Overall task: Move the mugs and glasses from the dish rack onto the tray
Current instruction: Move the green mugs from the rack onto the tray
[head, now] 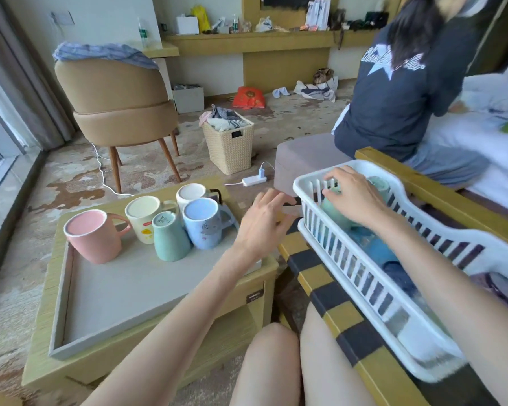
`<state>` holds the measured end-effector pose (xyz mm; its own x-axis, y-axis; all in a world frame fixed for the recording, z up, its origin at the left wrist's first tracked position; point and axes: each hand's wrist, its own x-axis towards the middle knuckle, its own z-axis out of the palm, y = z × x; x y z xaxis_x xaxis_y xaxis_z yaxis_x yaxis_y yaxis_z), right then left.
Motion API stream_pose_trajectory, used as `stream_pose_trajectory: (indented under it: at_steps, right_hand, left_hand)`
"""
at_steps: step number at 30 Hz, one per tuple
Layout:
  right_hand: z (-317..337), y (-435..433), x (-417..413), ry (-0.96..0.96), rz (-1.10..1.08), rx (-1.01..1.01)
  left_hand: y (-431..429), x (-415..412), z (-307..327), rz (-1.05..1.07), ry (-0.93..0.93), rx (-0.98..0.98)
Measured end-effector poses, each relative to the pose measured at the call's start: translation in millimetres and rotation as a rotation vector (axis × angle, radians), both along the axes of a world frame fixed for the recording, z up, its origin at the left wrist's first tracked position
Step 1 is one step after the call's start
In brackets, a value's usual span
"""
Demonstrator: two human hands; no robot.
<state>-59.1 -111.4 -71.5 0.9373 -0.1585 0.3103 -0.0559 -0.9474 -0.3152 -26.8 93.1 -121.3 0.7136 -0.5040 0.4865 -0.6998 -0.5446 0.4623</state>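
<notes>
1. Item location. The pale green cup [336,210] lies at the far end of the dish rack [305,183], a white slatted basket on the person's right.

2. Hands. The right hand [357,197] is inside the rack, its fingers curled over this cup and touching it. The thumb is hidden, so a complete grip cannot be confirmed. The left hand [261,227] hovers between rack and tray with its fingers spread and relaxed. It holds nothing and touches nothing.

3. Step in hand. Judged as pick-up of the next item, with the task partway done. 5 items stand grouped at the far end of the tray [62,303]:
- pink mug [93,235]
- cream mug [143,218]
- green cup [169,235]
- blue mug [201,227]
- white mug [191,193]

All 5 appear to stand mouth down. The rack also holds a second pale cup [379,183], a blue item [376,250] and a dark blue item [399,273]. The slats hide their exact kind.

4. Next move. The cup needs a firm grip and a lift clear of the rack wall. It is then carried left across the gap and set down on the near side of the group without knocking it. The left hand is well placed to receive the cup or steady the rack.

5. Supports. The rack rests on a yellow-and-black checked surface [320,259]. The tray rests on a low wooden table [41,332].
</notes>
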Motion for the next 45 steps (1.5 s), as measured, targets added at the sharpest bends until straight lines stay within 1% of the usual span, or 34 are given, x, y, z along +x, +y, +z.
stream_pose_trajectory:
  at_steps: [3,6,10,13,15,18,22,26,28,32,34,36,40,42,45]
  right_hand:
    - [-6.2,-30.6,-8.2,0.063,-0.051,0.038]
    - [-14.4,-43.4,-6.0,0.16,-0.013,0.078]
    - [-25.3,-45.6,6.7,0.266,0.052,0.162]
    - [-33.0,-43.8,13.1,0.289,0.009,0.248]
    - [-36.9,-42.4,14.6,0.256,-0.031,0.273]
    - [-37.3,-43.7,11.6,0.204,-0.082,0.298]
    - [-25.6,-51.8,1.0,0.074,-0.152,0.429]
    - [-8.2,-50.2,-13.6,-0.093,-0.183,0.482]
    - [-0.6,-43.1,-21.2,-0.185,-0.172,0.528]
    - [13.2,-20.0,-30.1,-0.327,-0.159,0.661]
    - [18.4,-7.2,-32.1,-0.321,-0.12,0.732]
    - [21.6,6.2,-34.3,-0.267,-0.03,0.77]
    - [19.7,40.5,-36.0,-0.151,0.165,0.806]
    - [14.7,62.3,-33.8,-0.101,0.241,0.822]
    - [4.2,96.6,-26.8,-0.018,0.342,0.839]
  left_hand:
    - [-37.5,-8.0,-11.4,-0.038,0.074,0.024]
    - [-61.4,-10.6,-21.1,-0.057,0.163,0.045]
    - [-73.9,-10.8,-28.2,-0.041,0.147,-0.015]
    - [-75.2,-10.2,-30.8,-0.062,0.16,-0.095]
    - [-74.6,-8.9,-31.7,-0.082,0.18,-0.128]
    - [-73.1,-7.0,-31.6,-0.082,0.178,-0.111]
    - [-72.4,-7.0,-29.2,-0.077,0.195,-0.091]
    - [-68.5,-4.6,-18.9,-0.102,0.313,-0.065]
    - [-63.3,-5.8,-9.8,-0.089,0.359,-0.118]
    - [-50.2,-12.2,12.2,-0.075,0.319,-0.3]
    - [-41.2,-12.8,26.2,-0.101,0.293,-0.319]
    - [-28.5,-9.9,38.1,-0.129,0.287,-0.272]
    - [11.5,-8.2,46.0,-0.203,0.391,-0.228]
    - [36.0,-9.9,41.3,-0.18,0.428,-0.231]
    - [71.7,-11.1,28.1,-0.094,0.44,-0.185]
